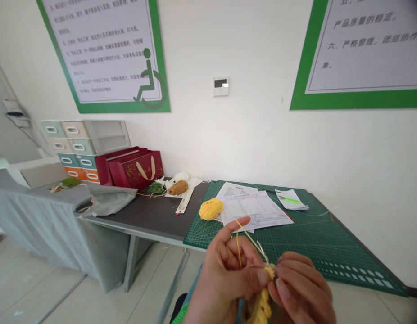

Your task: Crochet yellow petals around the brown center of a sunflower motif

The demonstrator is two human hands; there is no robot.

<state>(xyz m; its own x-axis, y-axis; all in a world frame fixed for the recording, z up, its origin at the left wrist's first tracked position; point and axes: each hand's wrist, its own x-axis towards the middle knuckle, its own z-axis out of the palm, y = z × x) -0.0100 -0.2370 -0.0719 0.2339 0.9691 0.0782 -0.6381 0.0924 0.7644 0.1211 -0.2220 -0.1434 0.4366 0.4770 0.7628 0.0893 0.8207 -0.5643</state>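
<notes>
The yellow stitching (pixel 264 305) runs off the bottom edge. The right hand (pixel 302 287) covers part of the hook (pixel 264 254).

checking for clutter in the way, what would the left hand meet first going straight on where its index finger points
Probably the printed sheets on the green cutting mat: the left hand points its index finger across them in the picture, but its height above them is unclear.
</notes>
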